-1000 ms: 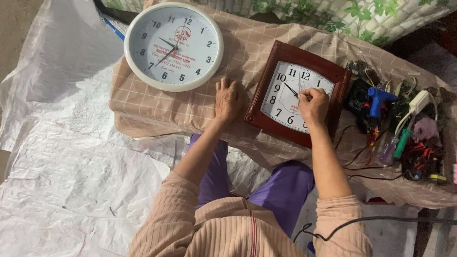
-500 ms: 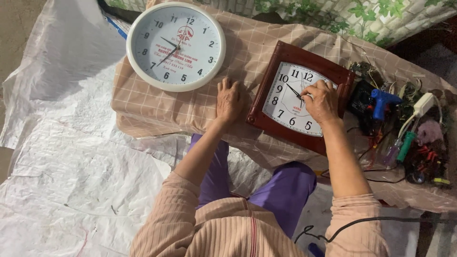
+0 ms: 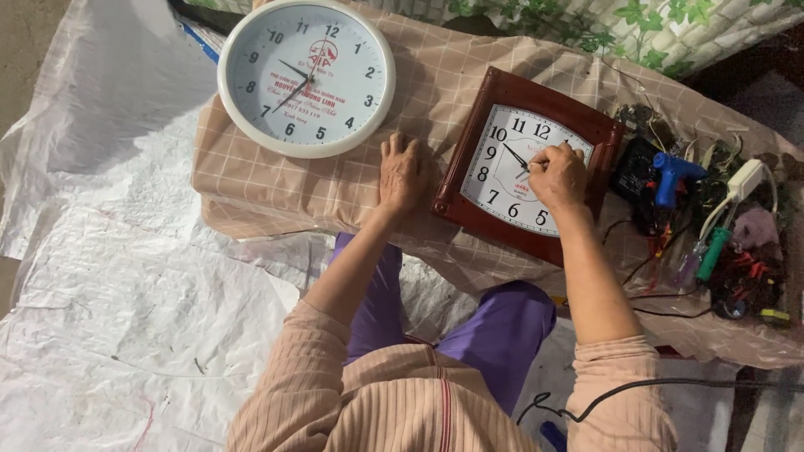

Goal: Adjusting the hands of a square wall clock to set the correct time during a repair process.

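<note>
A brown wooden-framed clock [image 3: 469, 205] with a white dial lies face up on a checked cloth [image 3: 469, 75]. My right hand [image 3: 559, 177] rests on the dial's middle, fingertips pinched at a thin black clock hand [image 3: 512, 156]. Palm down, my left hand [image 3: 402, 172] lies flat on the cloth, against the frame's left edge, holding nothing. Farther left lies a round white wall clock [image 3: 306, 77].
Right of the wooden clock sits a clutter of tools: a blue glue gun [image 3: 670, 176], a green-handled screwdriver [image 3: 712, 253], a white plug [image 3: 744, 179], and wires. White plastic sheeting [image 3: 126, 276] covers the floor on the left. A black cable [image 3: 636, 387] crosses my right sleeve.
My right hand has shifted slightly over the dial, fingertips staying at the clock hands. My left hand has stayed in place on the cloth.
</note>
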